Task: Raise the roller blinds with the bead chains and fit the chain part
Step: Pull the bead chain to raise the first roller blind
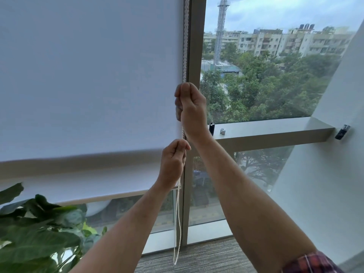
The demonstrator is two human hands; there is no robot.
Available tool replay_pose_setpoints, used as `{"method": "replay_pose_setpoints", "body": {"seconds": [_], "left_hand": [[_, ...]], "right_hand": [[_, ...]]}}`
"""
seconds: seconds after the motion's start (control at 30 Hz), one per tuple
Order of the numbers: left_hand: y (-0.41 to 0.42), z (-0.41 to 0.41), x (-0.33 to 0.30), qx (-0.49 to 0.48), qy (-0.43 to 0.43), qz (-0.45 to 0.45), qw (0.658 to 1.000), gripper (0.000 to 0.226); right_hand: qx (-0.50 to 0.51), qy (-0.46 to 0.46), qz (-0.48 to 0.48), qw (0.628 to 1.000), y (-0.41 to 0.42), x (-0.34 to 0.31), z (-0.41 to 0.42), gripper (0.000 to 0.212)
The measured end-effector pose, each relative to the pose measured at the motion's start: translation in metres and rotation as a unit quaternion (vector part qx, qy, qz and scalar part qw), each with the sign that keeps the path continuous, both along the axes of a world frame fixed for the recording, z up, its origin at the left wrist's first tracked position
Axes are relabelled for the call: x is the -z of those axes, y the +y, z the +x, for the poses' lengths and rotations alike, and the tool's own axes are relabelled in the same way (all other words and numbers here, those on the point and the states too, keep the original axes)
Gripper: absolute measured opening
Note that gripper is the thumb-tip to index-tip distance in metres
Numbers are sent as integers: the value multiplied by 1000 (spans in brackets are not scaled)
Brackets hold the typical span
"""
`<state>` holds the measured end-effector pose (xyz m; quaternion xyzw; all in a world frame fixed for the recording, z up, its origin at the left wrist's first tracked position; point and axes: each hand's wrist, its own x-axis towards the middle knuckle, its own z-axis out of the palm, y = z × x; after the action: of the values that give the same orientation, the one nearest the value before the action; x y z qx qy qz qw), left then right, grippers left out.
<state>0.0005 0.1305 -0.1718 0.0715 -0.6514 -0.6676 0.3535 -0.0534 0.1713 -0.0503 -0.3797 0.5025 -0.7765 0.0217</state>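
Observation:
A white roller blind [88, 75] covers the left window pane; a second layer's bottom bar [98, 200] hangs lower, with glass showing beneath it. A white bead chain [185, 36] runs down the blind's right edge beside the grey window post [195, 46]. My right hand [190, 107] is shut on the chain at mid height. Just below it, my left hand [173, 162] pinches the same chain. The chain's loose loop [177, 233] dangles under my left hand almost to the floor.
A leafy green plant [39, 229] stands at the lower left. A grey sill [266, 131] to the right carries a small black cylinder [211, 128] and a small metal part [223, 132]. A black bracket [342, 132] is on the right wall. Grey carpet [206, 257] lies below.

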Motion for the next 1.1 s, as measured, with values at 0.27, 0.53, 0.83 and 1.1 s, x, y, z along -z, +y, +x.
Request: {"method": "replay_pose_setpoints", "body": {"seconds": [0.27, 0.53, 0.83, 1.1], "left_hand": [[-24, -2, 2, 73, -56, -53, 994, 23], [-16, -11, -100, 73, 129, -6, 989, 28], [1, -24, -99, -9, 134, -26, 991, 29], [-4, -18, -53, -17, 71, 9, 997, 32]], "right_hand": [[68, 19, 28, 997, 3, 48, -5, 38], [73, 6, 97, 993, 6, 97, -10, 38], [27, -14, 129, 991, 18, 111, -5, 41], [56, -55, 118, 990, 19, 83, -23, 40]]}}
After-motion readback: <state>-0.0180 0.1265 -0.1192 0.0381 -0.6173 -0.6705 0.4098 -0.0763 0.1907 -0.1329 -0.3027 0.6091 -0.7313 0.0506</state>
